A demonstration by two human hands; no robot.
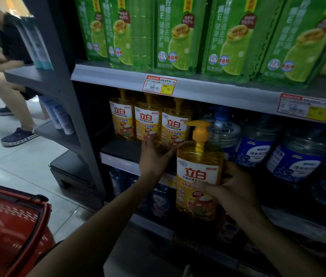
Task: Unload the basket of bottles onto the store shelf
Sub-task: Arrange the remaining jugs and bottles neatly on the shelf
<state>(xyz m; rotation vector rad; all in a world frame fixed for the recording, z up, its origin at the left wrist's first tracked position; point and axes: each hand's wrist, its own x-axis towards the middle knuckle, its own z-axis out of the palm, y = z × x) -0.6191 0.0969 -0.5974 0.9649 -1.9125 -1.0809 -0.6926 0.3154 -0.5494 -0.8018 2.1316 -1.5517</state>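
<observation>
My right hand [230, 188] grips a yellow pump bottle [199, 172] of dish soap, held upright in front of the middle shelf [118, 159]. My left hand [155, 156] reaches to the shelf with fingers spread, touching the base of the rightmost of three matching yellow bottles [148, 118] that stand in a row there. The red basket [8, 222] sits low at the left; what it holds is blurred.
Blue-labelled jugs [294, 156] fill the middle shelf to the right. Green detergent packs [178, 33] line the upper shelf above a price tag [159, 84]. Another person [12, 76] stands at the far left by a side rack. More bottles sit on the lower shelf.
</observation>
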